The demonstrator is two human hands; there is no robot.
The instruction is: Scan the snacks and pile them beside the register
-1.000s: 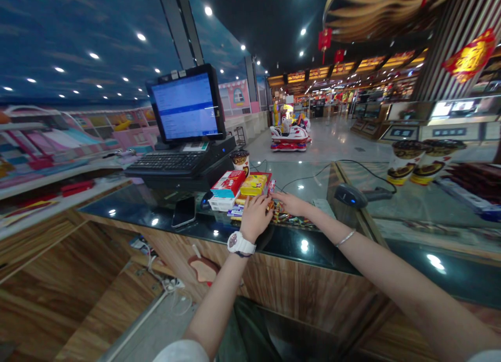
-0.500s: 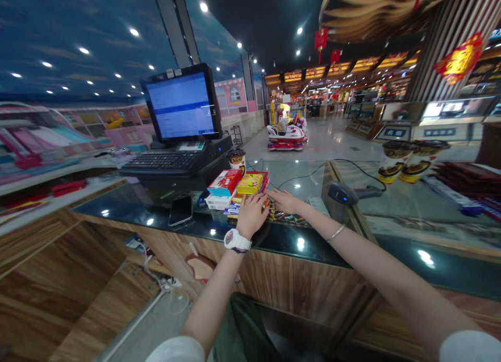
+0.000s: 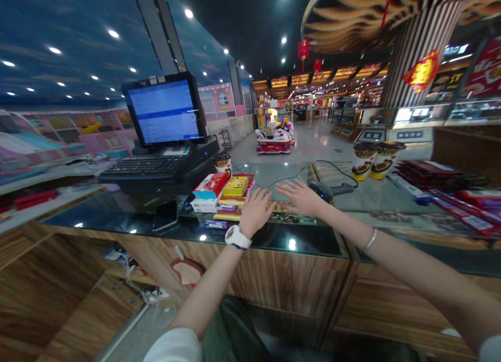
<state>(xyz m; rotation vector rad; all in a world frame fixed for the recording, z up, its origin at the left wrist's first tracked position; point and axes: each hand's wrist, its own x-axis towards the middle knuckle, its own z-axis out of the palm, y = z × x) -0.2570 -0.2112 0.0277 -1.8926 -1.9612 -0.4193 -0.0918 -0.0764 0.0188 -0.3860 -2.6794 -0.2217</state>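
Observation:
My left hand, with a white watch at the wrist, is spread palm down beside a pile of snack packs, holding nothing. My right hand hovers over the glass counter with its fingers apart, just left of the barcode scanner. A yellow box lies on top of the pile. To its left, a red and white box is stacked on another box. One small purple pack lies nearest the counter's front edge. Part of the pile is hidden behind my left hand.
The monitor and keyboard stand at the left, with a phone in front. A cup stands behind the boxes. Two more cups and dark red packs are on the right. The scanner's cable crosses the glass.
Both hands have moved apart, my right hand lifting off to the right of the pile. The packs now lie more spread out, the purple one apart at the front. The view has turned right.

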